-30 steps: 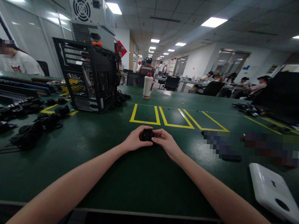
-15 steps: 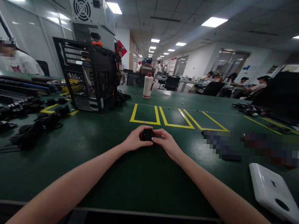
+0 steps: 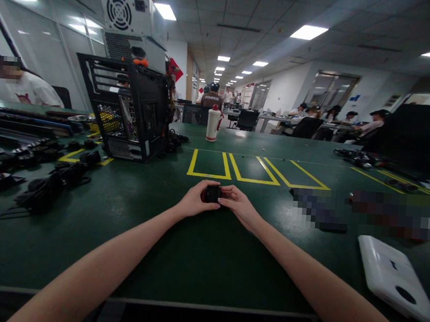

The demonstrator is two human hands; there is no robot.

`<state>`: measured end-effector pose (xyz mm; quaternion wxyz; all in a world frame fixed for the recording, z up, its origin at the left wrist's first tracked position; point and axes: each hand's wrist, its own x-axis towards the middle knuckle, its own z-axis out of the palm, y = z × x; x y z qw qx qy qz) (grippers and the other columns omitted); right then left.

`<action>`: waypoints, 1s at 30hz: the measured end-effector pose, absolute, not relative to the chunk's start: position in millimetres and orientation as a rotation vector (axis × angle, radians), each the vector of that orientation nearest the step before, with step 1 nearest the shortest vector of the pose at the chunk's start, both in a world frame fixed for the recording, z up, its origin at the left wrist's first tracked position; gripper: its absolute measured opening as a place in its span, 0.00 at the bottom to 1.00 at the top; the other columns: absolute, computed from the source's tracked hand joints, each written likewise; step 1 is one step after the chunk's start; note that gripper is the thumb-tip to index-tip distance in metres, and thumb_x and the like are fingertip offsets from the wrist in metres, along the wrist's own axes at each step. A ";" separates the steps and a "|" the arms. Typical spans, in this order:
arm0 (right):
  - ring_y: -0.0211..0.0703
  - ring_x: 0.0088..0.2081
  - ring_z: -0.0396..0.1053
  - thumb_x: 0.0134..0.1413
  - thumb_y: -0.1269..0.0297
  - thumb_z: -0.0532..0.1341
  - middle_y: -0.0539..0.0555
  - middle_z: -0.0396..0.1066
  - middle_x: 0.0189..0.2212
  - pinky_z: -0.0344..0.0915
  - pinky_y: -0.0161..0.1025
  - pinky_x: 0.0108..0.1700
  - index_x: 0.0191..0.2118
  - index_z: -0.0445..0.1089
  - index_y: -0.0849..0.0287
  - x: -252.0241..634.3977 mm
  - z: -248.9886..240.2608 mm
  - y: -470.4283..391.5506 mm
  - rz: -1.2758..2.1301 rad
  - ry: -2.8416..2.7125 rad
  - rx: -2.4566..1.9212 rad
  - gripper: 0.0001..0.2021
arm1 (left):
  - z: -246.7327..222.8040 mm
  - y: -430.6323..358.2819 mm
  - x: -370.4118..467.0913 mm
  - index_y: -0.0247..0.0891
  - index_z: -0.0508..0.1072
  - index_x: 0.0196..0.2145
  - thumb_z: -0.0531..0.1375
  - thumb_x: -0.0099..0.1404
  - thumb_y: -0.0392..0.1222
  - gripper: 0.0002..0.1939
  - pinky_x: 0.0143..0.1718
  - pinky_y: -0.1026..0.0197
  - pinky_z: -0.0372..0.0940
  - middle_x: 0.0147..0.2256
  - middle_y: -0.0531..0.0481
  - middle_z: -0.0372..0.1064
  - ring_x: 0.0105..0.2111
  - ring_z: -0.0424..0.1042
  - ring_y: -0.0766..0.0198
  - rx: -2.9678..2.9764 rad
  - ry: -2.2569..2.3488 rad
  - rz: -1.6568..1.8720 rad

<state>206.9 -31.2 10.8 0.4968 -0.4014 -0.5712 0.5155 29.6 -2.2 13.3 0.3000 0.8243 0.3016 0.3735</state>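
Observation:
A small black squarish object [image 3: 212,194] is held between both hands, just above or on the green table [image 3: 201,258]; its exact kind is too dark to make out. My left hand [image 3: 196,199] wraps it from the left, fingers along its top and thumb below. From the right, the fingertips and thumb of my right hand [image 3: 238,205] pinch its edge. Just beyond the hands, yellow tape outlines [image 3: 209,175] mark the tabletop.
An open black computer case [image 3: 130,111] with power supplies [image 3: 131,22] stacked on top stands at left. Black cables and parts [image 3: 47,183] lie near it. A white tumbler [image 3: 213,125] stands behind. A white device [image 3: 394,276] lies at right. A person [image 3: 28,86] sits far left.

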 end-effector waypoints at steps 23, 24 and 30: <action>0.42 0.41 0.68 0.44 0.60 0.61 0.52 0.70 0.37 0.64 0.45 0.45 0.39 0.66 0.56 204.6 6.1 -25.2 1.277 -1.359 -1.003 0.13 | 16.2 0.9 31.2 0.41 0.61 0.49 0.63 0.50 0.46 0.29 0.30 0.62 0.62 0.43 0.46 0.64 0.32 0.66 0.64 2.189 0.844 0.986; 0.42 0.41 0.68 0.45 0.60 0.61 0.52 0.70 0.38 0.64 0.45 0.45 0.40 0.66 0.55 204.4 5.8 -25.3 1.264 -1.371 -1.005 0.14 | 16.7 0.4 31.1 0.41 0.61 0.49 0.63 0.50 0.46 0.29 0.31 0.61 0.63 0.43 0.46 0.64 0.33 0.67 0.63 2.191 0.840 0.983; 0.44 0.47 0.65 0.44 0.62 0.61 0.54 0.67 0.45 0.59 0.47 0.50 0.48 0.64 0.54 204.9 2.4 -24.1 1.235 -1.385 -0.991 0.21 | 17.9 -1.6 31.6 0.43 0.59 0.51 0.62 0.51 0.46 0.29 0.33 0.59 0.64 0.46 0.47 0.63 0.35 0.68 0.61 2.195 0.810 0.952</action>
